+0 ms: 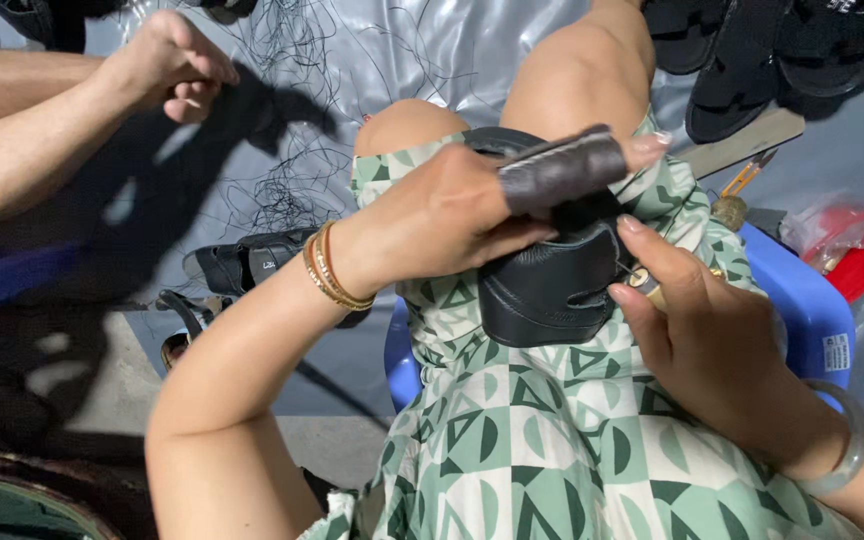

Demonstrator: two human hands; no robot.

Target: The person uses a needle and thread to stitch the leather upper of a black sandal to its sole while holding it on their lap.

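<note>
Left hand clamped over the black sandal on the lap, fingers pressed down, forefinger in a dark wrap. Sandal's long axis across the thighs. Right hand touching its right edge, fingers pinching a small tool.

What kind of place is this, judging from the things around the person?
Probably a small, informal sandal-making workshop. The left hand and right hand work on a black sandal on the lap, more black sandals lie nearby, and loose black thread covers the sheet.
</note>
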